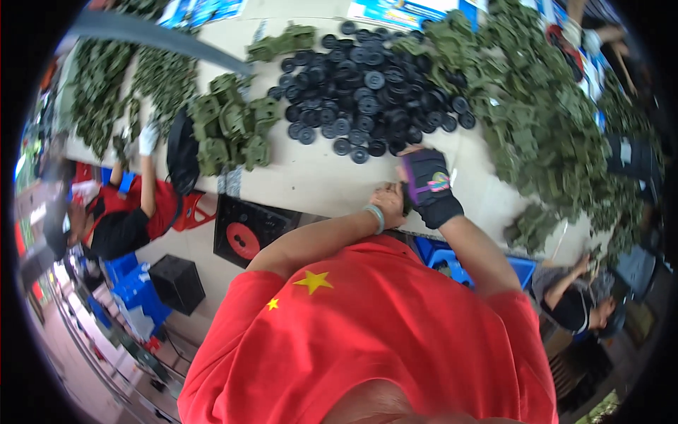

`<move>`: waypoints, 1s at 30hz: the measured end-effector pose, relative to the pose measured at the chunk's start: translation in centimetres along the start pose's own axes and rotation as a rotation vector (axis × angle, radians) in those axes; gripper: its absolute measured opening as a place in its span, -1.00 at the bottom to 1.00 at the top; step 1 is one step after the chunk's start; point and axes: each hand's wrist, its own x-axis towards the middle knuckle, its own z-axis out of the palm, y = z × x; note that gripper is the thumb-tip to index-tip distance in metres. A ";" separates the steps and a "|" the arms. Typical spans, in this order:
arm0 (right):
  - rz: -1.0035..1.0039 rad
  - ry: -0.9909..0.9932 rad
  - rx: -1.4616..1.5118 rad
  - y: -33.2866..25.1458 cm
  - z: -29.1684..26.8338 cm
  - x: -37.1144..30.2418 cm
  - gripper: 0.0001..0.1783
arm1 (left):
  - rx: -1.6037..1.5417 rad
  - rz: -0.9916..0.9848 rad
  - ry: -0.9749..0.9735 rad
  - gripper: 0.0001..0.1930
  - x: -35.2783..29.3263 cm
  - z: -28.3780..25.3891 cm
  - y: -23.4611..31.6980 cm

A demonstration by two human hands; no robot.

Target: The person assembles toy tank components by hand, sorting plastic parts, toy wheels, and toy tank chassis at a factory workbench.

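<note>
My left hand (388, 202), with a pale band at the wrist, is at the table's near edge, its fingers curled closed. A small dark green bit shows beside its fingers, too little to name. Right next to it is my right hand (428, 178) in a black and purple fingerless glove. Its fingers bend in at the near side of a heap of black wheel-like discs (367, 106), and whatever they grip is hidden. On the right lies a large pile of olive green plastic parts (530, 120). A smaller stack of green parts (229, 127) sits left of the discs.
A grey bar (162, 42) crosses the upper left. A gloved co-worker (134, 205) handles green parts at left; another person (575, 300) works at right. Below the table (304, 187) are a black speaker-like box (248, 230) and a blue crate (519, 268).
</note>
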 end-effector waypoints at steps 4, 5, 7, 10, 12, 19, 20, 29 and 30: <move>-0.105 -0.158 -0.146 -0.3 -1.0 0.7 -0.71 | 0.012 0.086 0.076 -0.12 -0.1 0.2 -0.2; 0.171 -0.169 -0.158 -0.2 -0.9 0.9 -0.71 | 0.012 0.101 0.062 -0.12 -0.1 -0.5 -0.1; 0.522 0.124 -0.186 -0.5 0.2 0.2 -0.69 | -0.054 0.031 -0.011 -0.14 -0.1 -1.5 0.1; 0.566 0.210 -0.118 0.2 0.6 -0.2 -0.70 | -0.041 0.016 -0.044 -0.16 0.1 -1.3 0.3; 0.473 0.169 -0.100 0.4 0.7 -0.6 -0.74 | -0.030 0.005 -0.039 -0.18 0.1 -1.6 0.4; 0.545 -0.137 0.327 1.7 -1.3 -3.1 -0.74 | 0.205 0.028 -0.135 -0.18 -1.4 -4.0 -3.5; 0.559 -0.063 0.226 1.4 -1.4 -3.0 -0.66 | 0.374 0.146 0.151 -0.24 -2.1 -3.7 -5.1; 0.355 0.232 -0.071 -1.4 -0.3 7.1 -0.39 | -0.168 0.120 0.546 -0.50 -9.7 -1.8 -4.7; 0.386 0.184 -0.103 -2.0 -0.6 7.6 -0.38 | -0.496 0.014 0.379 -0.51 -9.3 1.1 -5.9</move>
